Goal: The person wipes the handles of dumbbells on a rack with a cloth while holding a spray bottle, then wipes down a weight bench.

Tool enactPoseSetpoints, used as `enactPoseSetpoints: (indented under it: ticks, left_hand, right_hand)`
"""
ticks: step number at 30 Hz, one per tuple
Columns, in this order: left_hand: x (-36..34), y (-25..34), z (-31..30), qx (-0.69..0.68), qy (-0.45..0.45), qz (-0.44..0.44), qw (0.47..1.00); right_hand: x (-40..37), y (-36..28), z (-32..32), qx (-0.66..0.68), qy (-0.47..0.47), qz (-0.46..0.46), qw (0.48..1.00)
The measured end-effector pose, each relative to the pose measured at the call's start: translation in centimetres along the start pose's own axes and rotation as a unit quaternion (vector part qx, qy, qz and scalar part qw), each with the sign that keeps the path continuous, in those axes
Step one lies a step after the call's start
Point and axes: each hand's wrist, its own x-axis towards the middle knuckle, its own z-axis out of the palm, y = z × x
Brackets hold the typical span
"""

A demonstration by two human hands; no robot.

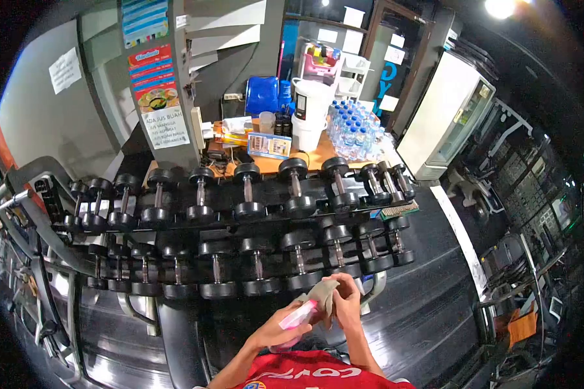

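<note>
Near the bottom centre, my left hand point(276, 332) is closed around a pink and white bottle point(298, 316), held at a tilt. To its right, my right hand point(348, 301) has its fingers closed on a grey-beige cloth point(321, 299). The cloth hangs between both hands and touches the top of the bottle. Just beyond my hands stands a two-tier rack with rows of black dumbbells point(258, 257).
Behind the rack, a wooden table point(315, 155) bears a white dispenser point(310, 113), several water bottles point(353, 129) and boxes. A white fridge point(438, 110) stands at the right. Gym machine frames point(39, 259) line the left side.
</note>
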Motion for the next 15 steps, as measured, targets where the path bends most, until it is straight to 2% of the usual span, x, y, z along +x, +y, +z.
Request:
enactPoseSetpoints:
  ticks: [1,3,5,6,8,10,11,13,15]
  left_hand:
    - [0.4,0.5,-0.3,0.0,-0.003,0.0,1.0]
    - [1.4,1.5,-0.9,-0.101,-0.005,-0.12,0.988]
    - [2.4,0.6,-1.3,-0.134,0.011,-0.105,0.985]
    - [3.0,0.2,-1.5,-0.166,0.031,-0.09,0.981]
    - [4.4,0.0,-2.0,-0.165,0.038,-0.094,0.981]
    - [6.0,0.0,-2.5,-0.157,0.052,-0.099,0.981]
    - [6.6,0.1,-2.5,-0.162,0.058,-0.101,0.98]
    - [8.2,0.0,-2.6,-0.192,0.112,-0.108,0.969]
    - [9.9,-1.3,-2.9,-0.203,0.122,-0.108,0.966]
  right_hand:
    - [0.6,1.0,-0.9,-0.081,-0.022,-0.009,0.996]
    - [1.7,1.7,-1.2,-0.072,-0.035,0.014,0.997]
    - [2.6,4.5,-2.5,-0.006,-0.054,0.08,0.995]
    - [2.7,4.0,-2.0,0.088,-0.015,0.211,0.973]
    - [2.5,7.8,-4.2,0.157,-0.04,0.353,0.922]
    - [2.8,8.9,-4.5,0.128,-0.084,0.367,0.918]
    - [3.5,9.6,-4.3,0.22,-0.145,0.294,0.919]
    - [5.4,10.5,-4.8,0.209,-0.177,0.283,0.919]
    - [7.6,10.5,-4.7,0.217,-0.203,0.274,0.915]
